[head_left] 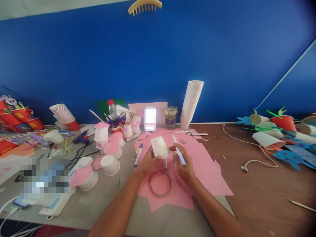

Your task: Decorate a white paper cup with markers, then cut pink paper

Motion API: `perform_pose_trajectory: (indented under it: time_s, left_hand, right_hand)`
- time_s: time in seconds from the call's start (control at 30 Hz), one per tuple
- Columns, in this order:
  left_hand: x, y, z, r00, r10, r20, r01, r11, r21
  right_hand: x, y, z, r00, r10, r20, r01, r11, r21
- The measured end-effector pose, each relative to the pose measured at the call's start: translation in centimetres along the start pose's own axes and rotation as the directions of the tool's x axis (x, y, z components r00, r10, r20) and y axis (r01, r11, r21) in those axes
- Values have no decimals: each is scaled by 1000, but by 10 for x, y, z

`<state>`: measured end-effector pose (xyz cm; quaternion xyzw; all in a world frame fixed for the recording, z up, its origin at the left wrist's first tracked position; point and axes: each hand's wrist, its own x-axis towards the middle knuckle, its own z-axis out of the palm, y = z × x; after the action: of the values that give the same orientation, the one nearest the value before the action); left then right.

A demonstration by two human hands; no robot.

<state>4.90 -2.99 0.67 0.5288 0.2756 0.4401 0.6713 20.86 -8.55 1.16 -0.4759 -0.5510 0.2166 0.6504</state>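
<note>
In the middle of the head view, my left hand [149,162] grips a white paper cup [159,146], tilted, with small drawn marks along its lower part. My right hand [184,164] holds a marker [179,152] with a white and blue-violet barrel, close to the cup's right side. Both hands are above cut pink paper [204,171]. A thin ring [160,197] lies on that paper below the cup. Another marker [138,154] with a blue cap rests left of my left hand. Behind the hands, further pens [197,134] lie on the paper.
White cups with pink paper tops [84,177] stand to the left beside a power strip [66,187]. A tall cup stack [192,104] and a jar [171,118] stand by the blue wall. A white cable [261,161] and decorated cups [268,141] lie at right.
</note>
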Motion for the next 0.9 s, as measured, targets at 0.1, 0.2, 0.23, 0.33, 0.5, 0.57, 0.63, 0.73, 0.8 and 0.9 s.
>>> perform_pose_trajectory:
  time_s: [0.1,0.2,0.23,0.33,0.5,0.57,0.63,0.73,0.8,0.9]
  left_hand:
    - [2,-2,-2,998,-28,56,34,993,-112]
    - [4,-4,-5,996,-46,71,58,983,-176]
    - [4,-4,-5,996,-53,67,65,981,-182]
    - [4,-4,-4,996,-66,63,77,979,-189]
    - [4,-3,-1,996,-74,44,82,976,-202]
    - [4,-2,0,996,-65,62,76,977,-198]
    - [4,-1,1,994,-47,96,65,980,-190]
    - [3,1,1,991,-31,134,53,986,-158]
    - [3,0,0,989,-28,143,47,990,-132]
    - [4,-3,-2,991,-25,132,42,991,-129]
  right_hand:
    - [6,-6,-8,982,15,-190,4,995,101]
    - [12,-15,-12,969,105,-225,-11,923,385]
    - [14,-18,-12,976,111,-188,-15,894,448]
    - [13,-23,-8,992,103,-65,-56,859,509]
    - [2,-17,1,974,227,8,-201,843,499]
    - [-2,-13,2,973,229,32,-217,859,464]
    - [-4,-9,3,984,174,44,-177,894,411]
    - [-6,-7,4,989,136,53,-146,931,334]
    - [-7,-7,5,985,165,53,-173,932,319]
    - [-8,-9,7,981,188,47,-193,927,322]
